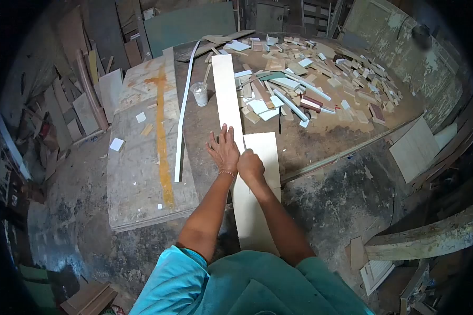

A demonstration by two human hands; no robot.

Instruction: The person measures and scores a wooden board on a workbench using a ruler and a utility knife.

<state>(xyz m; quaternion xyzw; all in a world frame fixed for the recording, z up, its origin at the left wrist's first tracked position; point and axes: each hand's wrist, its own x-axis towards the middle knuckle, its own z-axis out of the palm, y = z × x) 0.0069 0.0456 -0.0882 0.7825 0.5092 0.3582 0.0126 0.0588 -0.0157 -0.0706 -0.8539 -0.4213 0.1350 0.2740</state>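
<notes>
While a thin white edging strip (182, 113) lies curved along the stained plywood slab (142, 173) at left, a person in a teal shirt presses the left hand (224, 150), fingers spread wide and flat, onto a long pale strip (228, 97) running up the workbench (331, 137). A plastic cup (200, 93) stands just left of that strip. The right hand (249, 165), closed in a fist around a slim tool whose tip is too small to identify, works along the seam where the strip meets a wider pale board (257, 194) that overhangs the bench edge toward the person.

The likeliest slip, judging from the pose, is the tool skating toward the left fingertips, which rest just beside its line. The overhanging board could also tip or shift if pressure eases, since much of it has no support.

To the right, a heap of wood offcuts (320, 79) crowds the bench top near the strip, leaving only a narrow bare band beside the board. Past the bench edge, the floor at right holds loose panels (415, 149) and planks.
</notes>
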